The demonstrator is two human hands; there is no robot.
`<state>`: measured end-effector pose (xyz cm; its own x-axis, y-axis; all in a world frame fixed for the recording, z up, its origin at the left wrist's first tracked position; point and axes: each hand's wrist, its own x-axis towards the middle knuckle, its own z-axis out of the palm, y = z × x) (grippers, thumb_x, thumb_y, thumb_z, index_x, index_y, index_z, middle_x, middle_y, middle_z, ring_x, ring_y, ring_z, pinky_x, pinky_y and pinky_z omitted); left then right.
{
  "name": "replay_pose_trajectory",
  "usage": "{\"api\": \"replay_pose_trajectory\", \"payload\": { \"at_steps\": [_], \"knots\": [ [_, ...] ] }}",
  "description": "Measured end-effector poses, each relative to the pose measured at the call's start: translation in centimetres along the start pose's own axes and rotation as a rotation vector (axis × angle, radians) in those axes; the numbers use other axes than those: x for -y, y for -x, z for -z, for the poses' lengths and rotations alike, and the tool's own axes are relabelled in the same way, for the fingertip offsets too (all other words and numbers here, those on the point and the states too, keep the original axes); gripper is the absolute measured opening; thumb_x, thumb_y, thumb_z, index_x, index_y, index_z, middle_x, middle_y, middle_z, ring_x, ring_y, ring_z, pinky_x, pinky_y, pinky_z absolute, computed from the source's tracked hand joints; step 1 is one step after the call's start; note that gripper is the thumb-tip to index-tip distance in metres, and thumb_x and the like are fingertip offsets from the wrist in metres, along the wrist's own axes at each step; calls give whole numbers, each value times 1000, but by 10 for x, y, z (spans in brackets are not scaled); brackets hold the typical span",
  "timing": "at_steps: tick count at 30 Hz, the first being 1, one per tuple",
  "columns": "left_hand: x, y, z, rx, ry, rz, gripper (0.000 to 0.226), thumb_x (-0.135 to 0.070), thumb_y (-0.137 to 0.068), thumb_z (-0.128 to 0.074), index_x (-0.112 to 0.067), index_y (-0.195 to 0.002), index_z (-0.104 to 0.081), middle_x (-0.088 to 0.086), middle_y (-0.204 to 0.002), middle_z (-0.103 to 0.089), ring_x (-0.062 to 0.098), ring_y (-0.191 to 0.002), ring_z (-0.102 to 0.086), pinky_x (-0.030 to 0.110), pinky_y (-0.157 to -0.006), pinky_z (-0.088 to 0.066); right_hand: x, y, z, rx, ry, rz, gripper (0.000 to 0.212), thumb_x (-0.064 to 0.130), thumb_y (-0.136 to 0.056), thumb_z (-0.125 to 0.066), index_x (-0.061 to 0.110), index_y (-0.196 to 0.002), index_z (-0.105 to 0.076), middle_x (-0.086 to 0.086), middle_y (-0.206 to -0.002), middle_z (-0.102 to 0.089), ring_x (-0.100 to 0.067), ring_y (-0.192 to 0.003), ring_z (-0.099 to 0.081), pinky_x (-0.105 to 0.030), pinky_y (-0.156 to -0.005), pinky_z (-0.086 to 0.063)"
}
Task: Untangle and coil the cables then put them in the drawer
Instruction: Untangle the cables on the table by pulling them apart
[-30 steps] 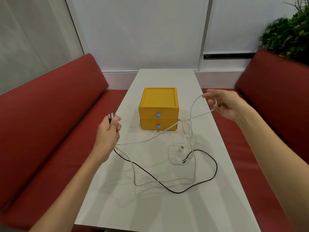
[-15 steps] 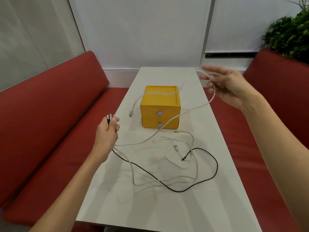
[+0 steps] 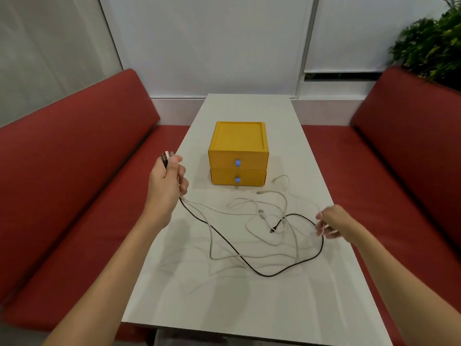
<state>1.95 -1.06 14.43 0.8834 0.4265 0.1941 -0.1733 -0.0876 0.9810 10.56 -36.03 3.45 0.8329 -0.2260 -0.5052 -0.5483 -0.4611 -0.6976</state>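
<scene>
Cables (image 3: 261,212) lie slack again: right hand (image 3: 331,224) has dropped to the table (image 3: 224,308), grip indiscernible through blur; left hand (image 3: 166,186) still clenches plug ends (image 3: 166,156), so untangling continues.

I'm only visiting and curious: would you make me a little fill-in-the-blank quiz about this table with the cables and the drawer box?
The drawer box is coloured ____. Both of its drawers are ____. The left hand grips the cable plugs, and the benches on either side are ____.
Missing words: yellow; shut; red.
</scene>
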Motion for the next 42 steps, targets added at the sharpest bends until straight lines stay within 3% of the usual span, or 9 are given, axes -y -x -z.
{"api": "replay_pose_trajectory", "payload": {
  "at_steps": [7, 9, 12, 15, 20, 26, 34, 39, 42],
  "knots": [
    [-10, 3, -19, 115, 85, -6, 21, -21, -105, -32, -18, -94, -50, -1, -70, -58, 16, -67, -68, 26, -64, -56, 11, 11, -6, -52, 921, 249, 10, 15, -90, -47, 7, -89, -53, -8, -96, -56, -29, -92, -60, -29, -71, -48],
    [-12, 5, -29, 171, 134, 0, 22, -19, -105, -30, -17, -95, -49, -4, -66, -64, 20, -76, -70, 30, -72, -58, 50, 34, -11, -50, 763, 502, 20, 25, -93, -53, 8, -97, -61, -2, -94, -59, -22, -94, -60, -30, -78, -47],
    [-15, 9, -47, 244, 187, -2, 22, -19, -106, -29, -15, -98, -49, -4, -69, -69, 21, -85, -71, 33, -81, -57, 111, 112, -35, 351, 255, 743, 28, 39, -88, -63, 22, -111, -65, 15, -81, -59, -3, -69, -54, -23, -61, -45],
    [-20, 14, -62, 250, 218, -9, 21, -18, -105, -31, -14, -99, -51, -5, -69, -68, 18, -80, -72, 33, -79, -57, 134, 156, -68, 590, 229, 867, 8, 25, -87, -68, 24, -85, -61, 27, -58, -56, 2, -45, -47, -21, -47, -39],
    [-26, 9, -47, 158, 114, -44, 21, -21, -104, -36, -19, -91, -52, -4, -72, -52, 4, -44, -43, 18, -44, -35, 106, 121, -92, 525, 309, 760, 6, 15, -84, -69, 11, -84, -73, -1, -57, -52, -6, -43, -45, -19, -43, -44],
    [-18, -4, -4, 18, 122, 43, 20, -21, -104, -37, -17, -90, -51, -2, -70, -42, 1, -37, -27, 15, -41, -25, 42, 62, -47, 304, 464, 611, 5, 20, -78, -76, 16, -79, -74, 1, -57, -56, -3, -40, -51, -15, -47, -43],
    [3, 13, -6, 126, -67, 88, 22, -22, -104, -36, -19, -91, -53, -5, -69, -45, 2, -39, -28, 17, -43, -26, 12, 22, -17, 44, 157, 368, 11, 3, -89, -54, -2, -90, -63, -17, -68, -71, -25, -59, -67, -37, -67, -61],
    [12, 17, 7, 174, -143, 140, 23, -22, -104, -35, -19, -90, -53, -3, -68, -42, 2, -39, -26, 16, -42, -26, 20, 20, -5, 307, -1010, 62, 6, -4, -84, -45, -3, -82, -50, -30, -95, -57, -41, -86, -65, -45, -73, -60],
    [22, 21, 14, 178, -181, 174, 22, -21, -104, -36, -18, -90, -53, -2, -68, -41, 3, -39, -25, 16, -42, -25, 32, 6, 0, 287, -1425, -33, 12, -7, -92, -40, 5, -92, -41, -22, -82, -55, -23, -64, -65, -31, -54, -58]
  ]
}}
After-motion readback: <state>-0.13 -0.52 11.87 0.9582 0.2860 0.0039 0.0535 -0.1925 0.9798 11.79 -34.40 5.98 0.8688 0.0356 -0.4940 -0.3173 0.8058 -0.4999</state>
